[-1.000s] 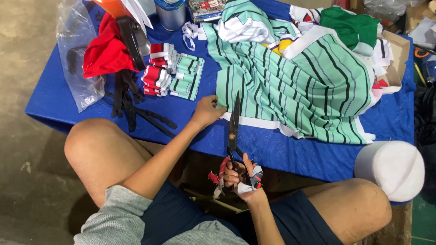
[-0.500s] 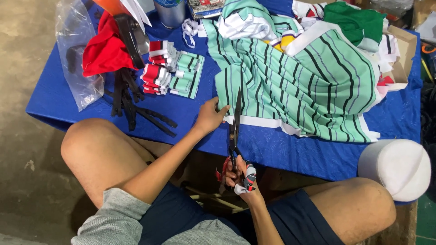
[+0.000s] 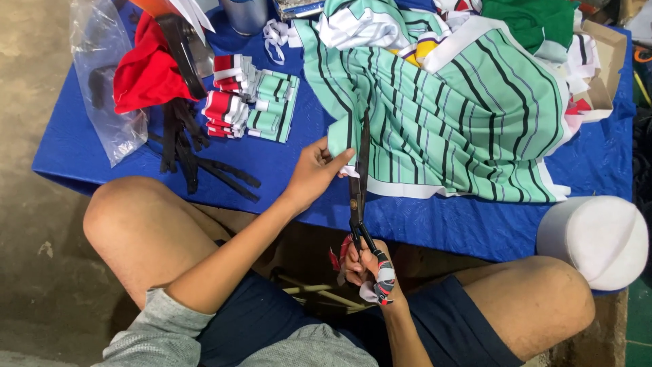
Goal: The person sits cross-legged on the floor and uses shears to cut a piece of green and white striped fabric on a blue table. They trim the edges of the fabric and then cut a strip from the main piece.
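One clear plastic bag (image 3: 102, 81) hangs off the far left edge of the blue cloth-covered table (image 3: 285, 173). One red fabric bundle (image 3: 146, 71) beside it, several black straps (image 3: 193, 153) trailing below. Two small stacks of folded striped trim pieces (image 3: 251, 102), red-white and green-white, just right of that. Left hand (image 3: 316, 170): arm reaching forward over the knee, fingers pinched together on the near edge of the mint-green black-striped fabric sheet (image 3: 448, 115), which lies spread over the table's middle and right. Right hand (image 3: 367, 268): low at the table edge, closed around the handles of one pair of long black scissors (image 3: 358, 183), blades pointing up into the fabric edge beside the left fingertips. One white round cap-like object (image 3: 598, 238) far right.
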